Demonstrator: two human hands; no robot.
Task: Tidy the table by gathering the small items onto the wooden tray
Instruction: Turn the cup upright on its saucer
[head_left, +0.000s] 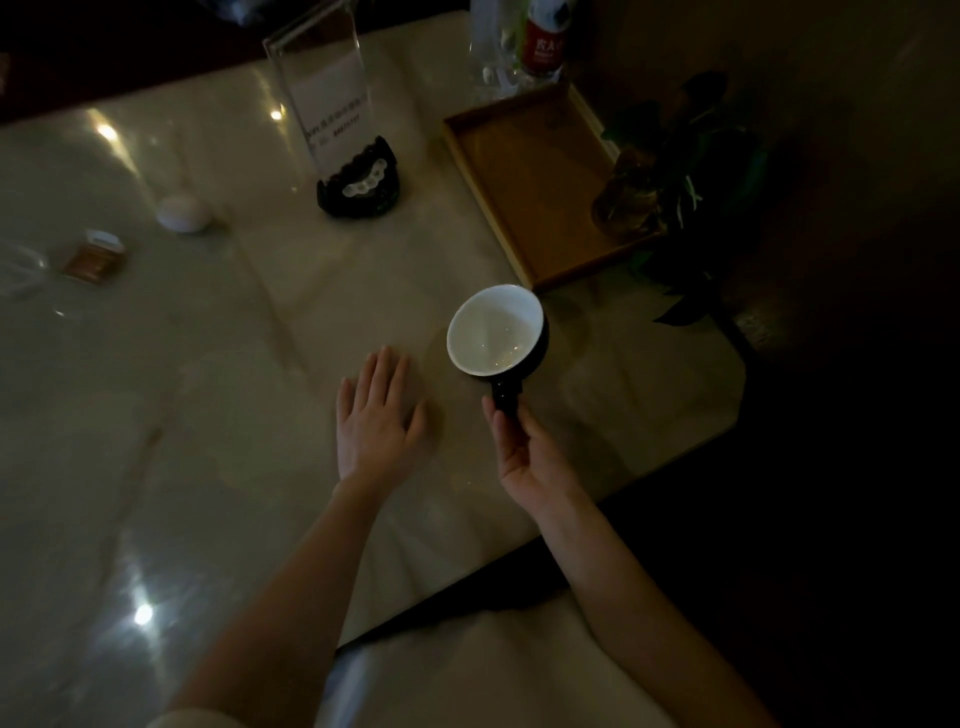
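1. Two bare hands over a glossy pale marble table (218, 415) in dim light.
2. Left hand (376, 415) flat on the tabletop, palm down, fingers straight and lightly spread, holding nothing.
3. Right hand (524, 447) pinching the short black handle of a side-handled cup (496, 332) between thumb and fingers; cup raised above the table, tilted, white inside facing the camera, black outside.
4. Wooden tray (524, 176) near the table's far right corner, just beyond the cup; potted plant (670, 176) in a glass vessel on its right side.
5. Clear acrylic sign holder (324, 98) upright at centre far; dark beaded bracelet (359, 182) with a few white beads around its base.
6. White egg-shaped object (183, 212), small amber jar with white lid (95, 255) lying on its side, and a clear glass item (21, 270) at far left, well apart from the tray.
7. Bottles (519, 41) behind the tray, one with a red label.
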